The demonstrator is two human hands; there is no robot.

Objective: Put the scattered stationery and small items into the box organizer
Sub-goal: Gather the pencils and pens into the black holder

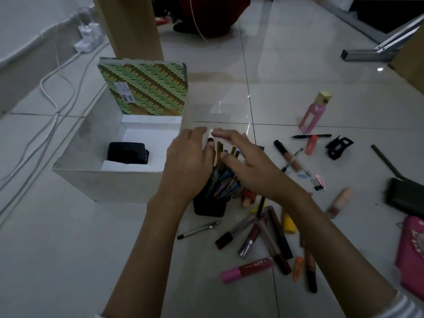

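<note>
On the tiled floor [229,65], centre of view: a black pen cup [208,206] stood upright, packed with pens [223,182], just right of the near right corner of the box [107,174]. Cup and box were near each other but, as far as could be seen, not touching. The pens' long axis ran up and away from the person, tips fanned at the top.

Left hand [188,161]: fingers nearly straight, laid along the left flank of the pen bundle. Right hand [243,161]: fingers spread and extended over the tops and right flank. Neither hand was curled round anything; both read as open, bracketing the bundle. Actual contact with the pens was uncertain because of blur at the fingertips.

Key relation: the cup sat directly below and between the two hands, and the box opening lay to the left. The left hand was nearer the box. Judgement: a transfer would mean lifting the cup upright and carrying it leftward over the box wall, with the loose pens liable to tip.

Box contents: a black case [128,152] on the bottom and a green patterned book [146,88] standing at the far side.

Legible writing: a white sticker on the book showed "100"; the smaller print was unreadable. A pink tube [246,268] beside the right forearm carried the word "juicy", upside-down to the camera. No other labels could be read.
</note>
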